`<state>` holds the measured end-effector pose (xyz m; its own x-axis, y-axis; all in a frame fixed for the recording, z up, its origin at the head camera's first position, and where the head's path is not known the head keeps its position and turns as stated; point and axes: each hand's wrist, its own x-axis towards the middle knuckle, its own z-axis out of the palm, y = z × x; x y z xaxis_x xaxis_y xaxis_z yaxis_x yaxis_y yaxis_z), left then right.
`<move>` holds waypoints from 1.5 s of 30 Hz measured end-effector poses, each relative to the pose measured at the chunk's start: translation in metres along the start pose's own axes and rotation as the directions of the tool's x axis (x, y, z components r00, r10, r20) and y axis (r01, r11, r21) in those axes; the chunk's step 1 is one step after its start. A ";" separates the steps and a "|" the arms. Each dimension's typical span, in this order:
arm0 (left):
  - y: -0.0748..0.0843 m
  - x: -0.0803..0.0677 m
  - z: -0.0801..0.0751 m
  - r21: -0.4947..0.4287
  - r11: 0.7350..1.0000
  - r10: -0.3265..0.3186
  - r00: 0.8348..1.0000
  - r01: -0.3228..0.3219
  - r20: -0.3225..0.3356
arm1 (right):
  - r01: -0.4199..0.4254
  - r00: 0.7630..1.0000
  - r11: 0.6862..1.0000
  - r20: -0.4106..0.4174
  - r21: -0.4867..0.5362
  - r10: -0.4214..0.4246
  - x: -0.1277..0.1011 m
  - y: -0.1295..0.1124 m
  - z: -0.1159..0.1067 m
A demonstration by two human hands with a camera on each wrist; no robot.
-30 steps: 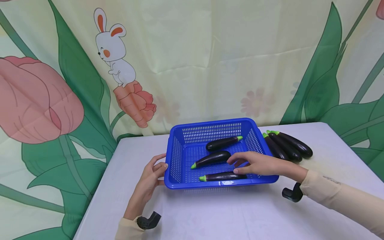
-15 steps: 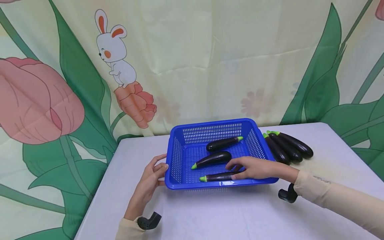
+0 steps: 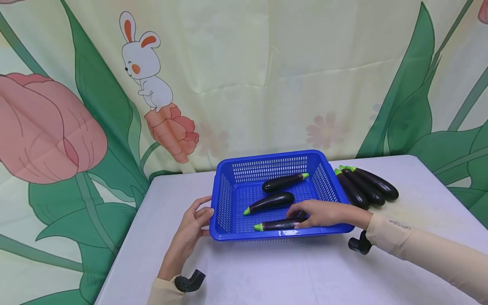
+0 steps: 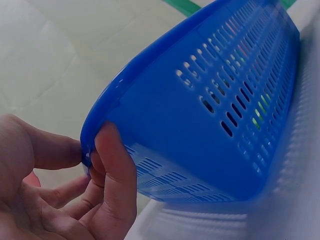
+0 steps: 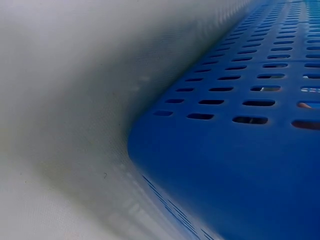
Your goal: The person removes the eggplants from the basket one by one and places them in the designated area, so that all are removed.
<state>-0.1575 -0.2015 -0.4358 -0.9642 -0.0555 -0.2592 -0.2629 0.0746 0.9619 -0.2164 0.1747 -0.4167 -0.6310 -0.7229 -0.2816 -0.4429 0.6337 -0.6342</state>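
Note:
A blue plastic basket point(image 3: 263, 157) with slotted walls sits on the table, three dark eggplants inside it. My left hand point(image 3: 192, 222) holds the basket's left rim; in the left wrist view thumb and fingers pinch that rim point(image 4: 107, 95). My right hand point(image 3: 324, 212) reaches over the near right side and grips the front eggplant point(image 3: 278, 224) by its thick end, which the hand partly hides. Behind it lie a middle eggplant point(image 3: 270, 203) and a back eggplant point(image 3: 284, 182). The right wrist view shows only the basket's outer wall point(image 5: 225, 170) and the cloth.
Three more eggplants point(image 3: 367, 186) lie side by side on the white tablecloth point(image 3: 267, 271), close to the basket's right wall. A curtain point(image 3: 244, 84) printed with a rabbit and tulips hangs right behind the table.
My right hand has come down and slightly left onto the front eggplant, and its fingers have closed round the thick end. The left hand and basket have stayed in place.

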 end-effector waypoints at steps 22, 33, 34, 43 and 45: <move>-0.002 -0.001 0.001 -0.004 1.000 0.005 1.000 -0.005 0.000 | 0.024 1.000 1.000 -0.011 -0.003 -0.024 -0.001 -0.002 -0.006; 0.002 -0.002 0.000 -0.006 1.000 0.011 1.000 -0.011 0.014 | 0.014 0.995 0.999 -0.095 0.045 -0.010 -0.017 -0.012 -0.018; 0.002 -0.003 0.000 -0.008 1.000 0.011 1.000 -0.011 0.015 | 0.017 0.994 0.999 -0.105 0.052 -0.011 -0.019 -0.013 -0.019; 0.000 -0.001 0.000 -0.018 1.000 0.015 1.000 -0.015 0.019 | 0.001 0.981 0.985 -0.190 0.173 0.032 -0.040 -0.017 -0.022; -0.001 -0.001 -0.001 -0.020 1.000 0.017 1.000 -0.017 0.019 | -0.014 0.977 0.975 -0.205 0.223 0.061 -0.045 -0.017 -0.023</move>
<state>-0.1561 -0.2021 -0.4359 -0.9692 -0.0348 -0.2440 -0.2456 0.0555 0.9678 -0.1948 0.2028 -0.3767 -0.7740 -0.6110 -0.1661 -0.2809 0.5664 -0.7748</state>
